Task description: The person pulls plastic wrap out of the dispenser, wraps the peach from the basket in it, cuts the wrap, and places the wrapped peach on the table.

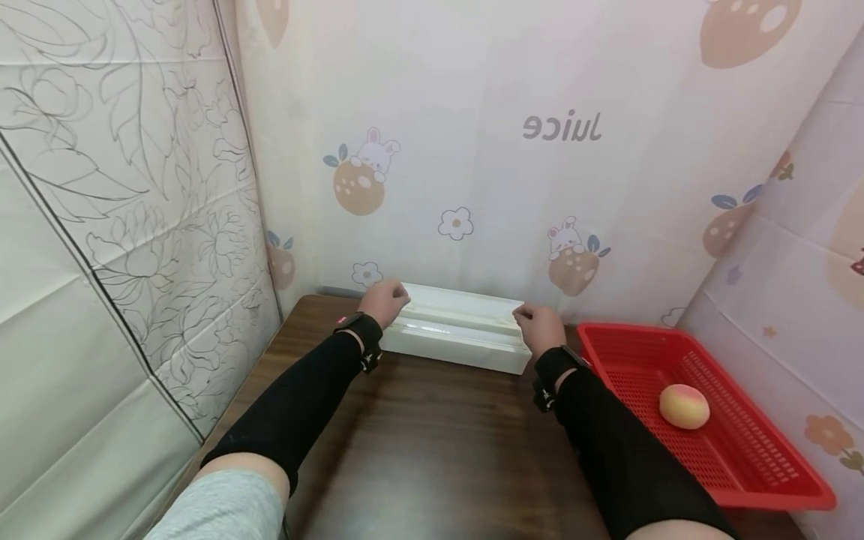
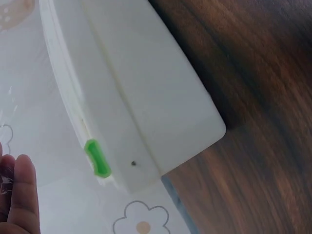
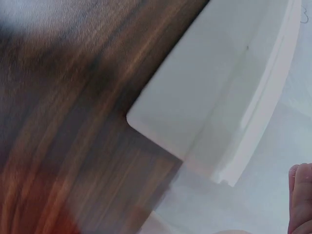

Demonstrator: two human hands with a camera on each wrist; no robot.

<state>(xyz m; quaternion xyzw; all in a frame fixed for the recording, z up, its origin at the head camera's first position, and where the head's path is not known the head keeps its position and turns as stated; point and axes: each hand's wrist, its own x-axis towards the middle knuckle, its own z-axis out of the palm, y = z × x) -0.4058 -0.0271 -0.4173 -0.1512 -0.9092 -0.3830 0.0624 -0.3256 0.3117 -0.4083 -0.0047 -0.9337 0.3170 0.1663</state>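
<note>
A long white plastic wrap dispenser (image 1: 452, 352) lies across the back of the table. My left hand (image 1: 385, 302) is at its left end, thumb and fingertips pinched together. Clear plastic wrap (image 2: 6, 184) glints at those fingers in the left wrist view. At the right end, my right hand (image 1: 542, 328) pinches in the same way, level with the left, at the wrap's other side. The see-through sheet between the hands is hard to make out. A green slider (image 2: 98, 159) sits on the dispenser's edge, near its left end.
To the right stands a red plastic basket (image 1: 749, 405) holding a yellow-pink peach (image 1: 685, 406). A printed curtain (image 1: 472, 150) hangs right behind the dispenser, and another (image 1: 135, 187) borders the left side. The brown wooden table (image 1: 432, 450) extends toward me.
</note>
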